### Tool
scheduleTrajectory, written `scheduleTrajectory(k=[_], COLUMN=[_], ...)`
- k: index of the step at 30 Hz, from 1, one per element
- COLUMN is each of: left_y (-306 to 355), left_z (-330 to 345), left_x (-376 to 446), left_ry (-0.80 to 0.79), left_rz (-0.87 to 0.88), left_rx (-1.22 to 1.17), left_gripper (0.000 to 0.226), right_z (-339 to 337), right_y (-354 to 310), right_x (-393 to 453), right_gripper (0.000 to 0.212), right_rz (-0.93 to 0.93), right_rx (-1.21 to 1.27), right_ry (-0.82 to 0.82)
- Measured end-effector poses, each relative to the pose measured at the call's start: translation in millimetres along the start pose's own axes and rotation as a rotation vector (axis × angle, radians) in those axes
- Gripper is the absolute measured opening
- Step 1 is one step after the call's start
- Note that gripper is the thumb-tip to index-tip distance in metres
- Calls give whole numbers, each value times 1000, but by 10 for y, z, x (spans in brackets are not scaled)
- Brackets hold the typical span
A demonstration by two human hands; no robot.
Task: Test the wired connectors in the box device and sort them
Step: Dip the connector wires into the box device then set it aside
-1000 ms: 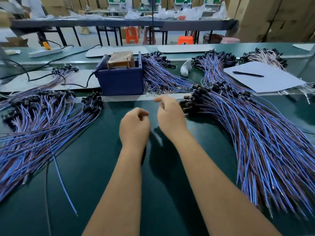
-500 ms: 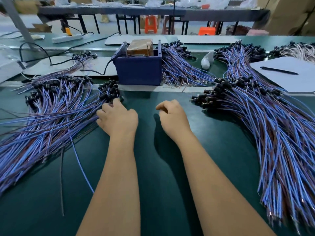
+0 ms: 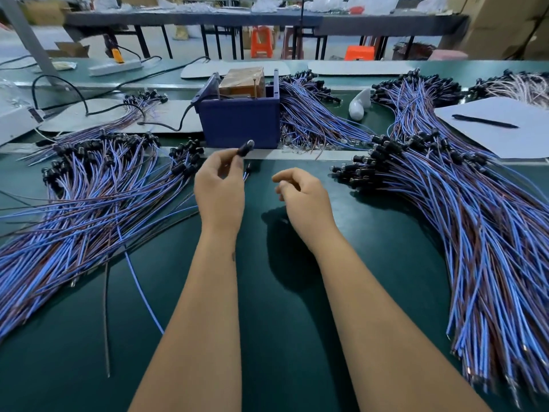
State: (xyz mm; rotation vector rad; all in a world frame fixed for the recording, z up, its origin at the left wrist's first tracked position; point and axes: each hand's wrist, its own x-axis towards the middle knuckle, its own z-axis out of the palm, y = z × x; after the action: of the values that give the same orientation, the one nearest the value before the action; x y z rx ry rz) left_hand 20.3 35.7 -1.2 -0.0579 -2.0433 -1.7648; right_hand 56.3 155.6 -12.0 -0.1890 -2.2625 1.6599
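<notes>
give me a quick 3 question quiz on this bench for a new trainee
1. True or false: the left hand pinches a black wired connector raised in front of the dark blue box device.
2. Multiple choice: what lies on the white paper sheet at far right? A) scissors B) a black pen C) a roll of tape
3. Fill the gap: the right hand holds ____.

Key: 1 true. 2 B. 3 nothing; its fingers hang loosely curled above the green table mat.
</notes>
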Motion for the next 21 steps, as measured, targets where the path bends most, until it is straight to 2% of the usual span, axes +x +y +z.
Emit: scheduleTrajectory(k=[2, 4, 6, 8, 11, 14, 17, 19, 21], left_y=[76, 131, 171, 195, 209, 233, 259, 278, 276], left_z=[71, 144, 182, 172, 150, 158, 172, 156, 119], left_x=[-44, -108, -168, -201, -217, -254, -304, -309, -282], left_ry=[-81, -220, -437, -679, -875, -1061, -1281, -1355, -1357], left_rz=[-36, -94, -162, -210, -309, -438, -407, -421, -451], left_rx=[-245, -466, -678, -775, -698, -409, -222, -196, -202], left_gripper=[15, 15, 14, 24, 33, 30, 39, 44, 47], right_z=[-5, -25, -68, -115, -172, -218, -279, -306, -315], right_y=[-47, -81, -90, -67, -68, -94, -73, -55, -45], right_x=[7, 25, 43, 56, 93, 116, 113, 108, 110], right_gripper=[21, 31, 45, 52, 43, 31, 24, 25, 21], right_rz=[56, 119, 177, 210, 304, 391, 338, 282, 271], right_rx=[215, 430, 623, 763, 818, 933, 893, 854, 921], right_ry=[-38, -99, -168, -199, -93, -1, 42, 29, 1])
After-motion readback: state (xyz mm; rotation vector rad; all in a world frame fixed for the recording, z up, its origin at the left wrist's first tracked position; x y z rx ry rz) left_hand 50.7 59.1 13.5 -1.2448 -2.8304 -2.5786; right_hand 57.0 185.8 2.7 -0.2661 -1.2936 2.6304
